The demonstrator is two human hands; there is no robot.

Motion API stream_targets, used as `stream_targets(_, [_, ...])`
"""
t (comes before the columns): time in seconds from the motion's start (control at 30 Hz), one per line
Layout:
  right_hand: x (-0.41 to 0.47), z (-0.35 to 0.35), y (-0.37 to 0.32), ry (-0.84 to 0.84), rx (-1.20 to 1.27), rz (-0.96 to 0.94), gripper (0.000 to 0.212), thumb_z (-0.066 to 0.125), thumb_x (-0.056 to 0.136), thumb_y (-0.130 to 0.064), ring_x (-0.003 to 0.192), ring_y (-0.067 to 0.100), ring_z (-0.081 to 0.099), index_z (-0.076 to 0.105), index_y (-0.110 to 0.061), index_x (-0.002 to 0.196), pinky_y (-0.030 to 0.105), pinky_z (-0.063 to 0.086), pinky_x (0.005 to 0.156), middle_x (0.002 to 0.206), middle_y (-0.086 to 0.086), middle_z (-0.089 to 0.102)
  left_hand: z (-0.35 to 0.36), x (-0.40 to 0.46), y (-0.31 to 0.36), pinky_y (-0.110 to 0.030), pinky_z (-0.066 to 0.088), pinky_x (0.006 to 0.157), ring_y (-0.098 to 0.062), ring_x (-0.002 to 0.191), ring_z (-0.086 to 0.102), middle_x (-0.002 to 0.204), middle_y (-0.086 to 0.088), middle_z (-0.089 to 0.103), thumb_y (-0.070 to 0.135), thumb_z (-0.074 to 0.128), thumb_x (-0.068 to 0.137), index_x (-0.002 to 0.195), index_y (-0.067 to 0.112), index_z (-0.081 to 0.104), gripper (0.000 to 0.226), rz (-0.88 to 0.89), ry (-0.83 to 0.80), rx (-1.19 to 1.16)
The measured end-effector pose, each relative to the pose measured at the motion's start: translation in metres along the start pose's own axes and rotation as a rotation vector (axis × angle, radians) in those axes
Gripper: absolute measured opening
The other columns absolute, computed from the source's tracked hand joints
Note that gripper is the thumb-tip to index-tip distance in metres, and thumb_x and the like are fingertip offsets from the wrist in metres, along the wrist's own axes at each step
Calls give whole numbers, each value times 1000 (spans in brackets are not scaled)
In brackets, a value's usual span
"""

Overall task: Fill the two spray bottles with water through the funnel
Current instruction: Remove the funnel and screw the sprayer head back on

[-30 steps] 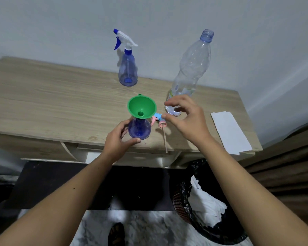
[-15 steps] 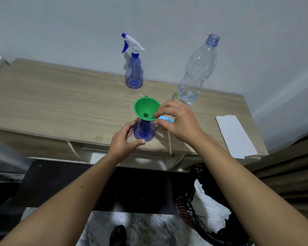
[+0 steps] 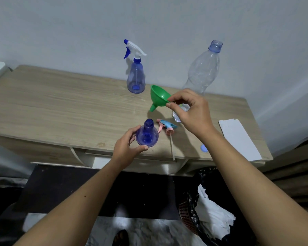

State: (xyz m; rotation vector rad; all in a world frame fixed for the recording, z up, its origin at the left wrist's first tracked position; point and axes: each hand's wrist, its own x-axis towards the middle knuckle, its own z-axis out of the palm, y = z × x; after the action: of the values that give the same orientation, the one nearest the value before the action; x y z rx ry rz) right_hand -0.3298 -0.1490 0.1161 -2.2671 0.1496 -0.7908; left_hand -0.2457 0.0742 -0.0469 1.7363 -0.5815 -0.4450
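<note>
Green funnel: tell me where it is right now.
The green funnel is off the table, pinched at its rim by the right hand, tilted above the open spray bottle held by the left hand.

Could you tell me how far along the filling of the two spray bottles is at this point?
Done, it seems: the near spray bottle, held by the left hand, stands uncapped, its sprayer head lying beside it. In hand: the right hand pinches the green funnel clear of it. Left: the far spray bottle is capped; the water bottle looks nearly empty.
</note>
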Motion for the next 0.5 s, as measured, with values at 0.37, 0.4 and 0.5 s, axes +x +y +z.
stream_targets(0.37, [10, 56, 59, 75, 43, 352, 12, 84, 86, -9, 80, 6, 68, 79, -16, 94, 10, 51, 74, 94, -1, 75, 0, 2, -3, -36, 53, 111, -8, 132, 63, 144, 8, 64, 11, 98, 70, 146, 25, 56, 87, 74, 22, 62])
stream_targets(0.4, [9, 61, 66, 77, 32, 372, 12, 84, 86, -9, 80, 5, 68, 79, -17, 94, 9, 51, 74, 94, -1, 76, 0, 2, -4, -35, 53, 111, -8, 131, 63, 144, 8, 65, 10, 98, 70, 146, 25, 57, 87, 77, 26, 61])
stream_targets(0.5, [5, 75, 83, 62, -23, 415, 11, 84, 87, -10, 82, 2, 67, 79, -16, 95, 7, 50, 75, 93, -2, 75, 1, 2, -5, -29, 53, 109, -6, 129, 63, 143, 10, 66, 7, 98, 69, 144, 29, 58, 88, 65, 42, 41])
